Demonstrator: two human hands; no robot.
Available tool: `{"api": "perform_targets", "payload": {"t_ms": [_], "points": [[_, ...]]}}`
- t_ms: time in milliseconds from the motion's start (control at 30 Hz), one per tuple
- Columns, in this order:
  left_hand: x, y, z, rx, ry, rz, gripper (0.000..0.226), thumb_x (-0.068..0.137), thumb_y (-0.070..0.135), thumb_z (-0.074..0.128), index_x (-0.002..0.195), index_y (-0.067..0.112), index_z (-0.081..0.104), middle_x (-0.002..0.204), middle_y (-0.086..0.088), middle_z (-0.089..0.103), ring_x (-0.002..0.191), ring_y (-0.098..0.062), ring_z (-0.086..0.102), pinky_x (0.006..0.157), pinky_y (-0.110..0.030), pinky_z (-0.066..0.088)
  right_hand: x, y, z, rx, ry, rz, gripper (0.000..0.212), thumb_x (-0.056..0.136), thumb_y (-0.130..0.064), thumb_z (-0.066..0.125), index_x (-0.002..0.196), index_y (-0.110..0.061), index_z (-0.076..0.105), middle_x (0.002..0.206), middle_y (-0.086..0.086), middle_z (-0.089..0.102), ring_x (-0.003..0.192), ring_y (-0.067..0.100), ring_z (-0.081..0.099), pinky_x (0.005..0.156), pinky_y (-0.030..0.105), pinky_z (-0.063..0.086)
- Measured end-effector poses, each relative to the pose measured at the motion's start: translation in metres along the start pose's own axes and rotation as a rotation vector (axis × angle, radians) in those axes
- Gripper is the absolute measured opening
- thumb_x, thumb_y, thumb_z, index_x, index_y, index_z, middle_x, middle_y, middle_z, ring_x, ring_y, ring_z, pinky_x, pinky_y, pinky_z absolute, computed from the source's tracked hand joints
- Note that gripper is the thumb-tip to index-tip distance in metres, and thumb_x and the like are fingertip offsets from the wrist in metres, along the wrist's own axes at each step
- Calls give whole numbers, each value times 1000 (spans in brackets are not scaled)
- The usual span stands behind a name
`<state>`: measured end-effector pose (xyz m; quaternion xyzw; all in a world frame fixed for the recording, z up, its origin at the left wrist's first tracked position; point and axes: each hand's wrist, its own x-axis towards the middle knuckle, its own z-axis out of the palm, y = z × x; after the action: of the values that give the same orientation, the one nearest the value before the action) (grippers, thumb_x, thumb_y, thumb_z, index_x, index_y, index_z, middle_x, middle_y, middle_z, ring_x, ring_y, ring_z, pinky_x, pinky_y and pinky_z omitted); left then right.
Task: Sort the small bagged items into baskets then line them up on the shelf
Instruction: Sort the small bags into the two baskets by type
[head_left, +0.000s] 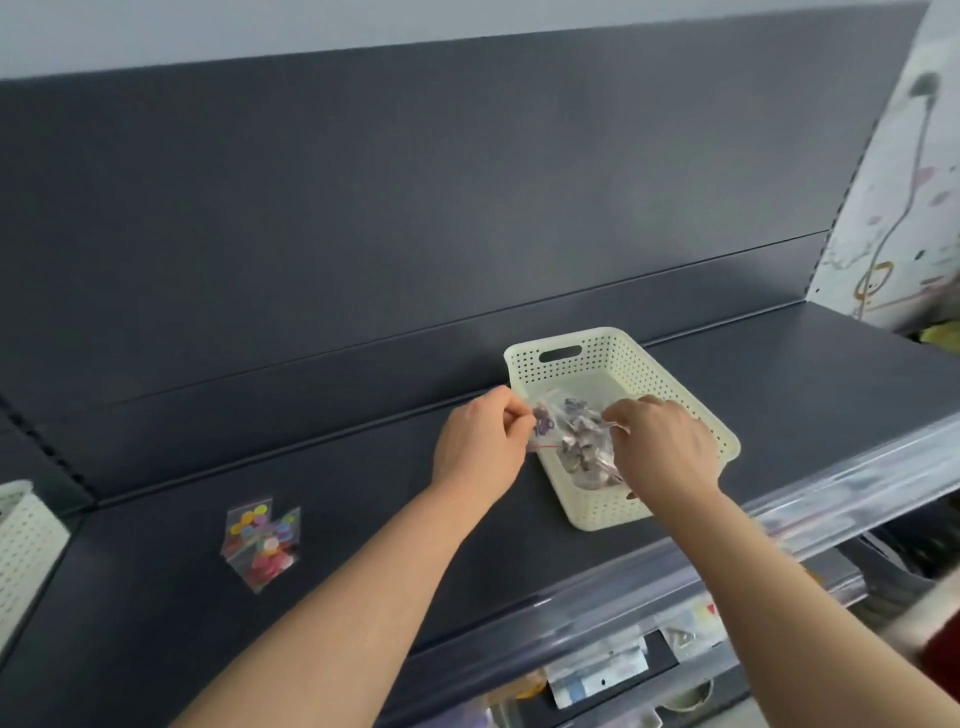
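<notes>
**Dark shelf: one basket part-filled, coloured bags not yet sorted**

A dark grey shelf (363, 519) runs under a matching back panel (415, 208), with a clear plastic strip (831, 499) along its front edge.

Toward the shelf's right end, the grey-purple bags (584, 447) lie in and over a cream perforated basket (566, 338) that sits askew, between the back panel and the front edge. The left hand (480, 441) pinches a bag's corner at the basket's left rim. The right hand (660, 447) has its fingers curled onto the clear plastic inside the basket. How many bags are in that cluster I cannot tell.

Well apart, near the shelf's left part and closer to the front edge, a small heap of coloured-disc bags (262, 540) lies loose on the bare surface. A second cream basket (21, 540) shows partly at the far left edge.

By my reading the sorting is about midway: the grey-purple kind is going into its basket, the coloured kind has yet to be basketed, and neither basket is squared up in a row.
</notes>
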<state>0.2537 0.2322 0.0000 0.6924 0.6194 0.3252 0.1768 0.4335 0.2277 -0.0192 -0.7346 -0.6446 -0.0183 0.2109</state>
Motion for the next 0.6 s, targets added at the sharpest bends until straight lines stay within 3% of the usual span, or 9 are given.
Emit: {"api": "perform_targets", "payload": {"t_ms": [233,367,500,600], "points": [[22,24,33,44,-3,-8,24,97,19,52,116,23,65,110,6,68,100,-16,63,84,-37,54,3,4,-3,66,109,-106,27,94,-19,47,110,-32,64,104,-10,65,96,17,57,74,33,45],[6,1,20,128,30,-85,22,97,21,51,115,27,63,107,11,67,99,-14,62,81,-36,54,1,-20,2,99,75,-247,24,93,-21,49,108,-31,65,103,-9,65,96,18,58,76,33,42],[-18,-46,-14,217,54,-228,20,96,21,53,111,29,64,106,12,67,100,-12,62,79,-33,54,-15,-62,19,187,48,-397,17,85,-17,61,95,-28,71,89,-4,68,85,24,63,67,34,43],[-44,-86,-48,282,105,-350,18,94,21,55,106,30,66,105,12,68,100,-13,62,76,-32,53,-33,-97,36,211,-44,-519,19,87,-17,58,98,-27,69,91,-5,67,89,22,62,67,31,41]]}}
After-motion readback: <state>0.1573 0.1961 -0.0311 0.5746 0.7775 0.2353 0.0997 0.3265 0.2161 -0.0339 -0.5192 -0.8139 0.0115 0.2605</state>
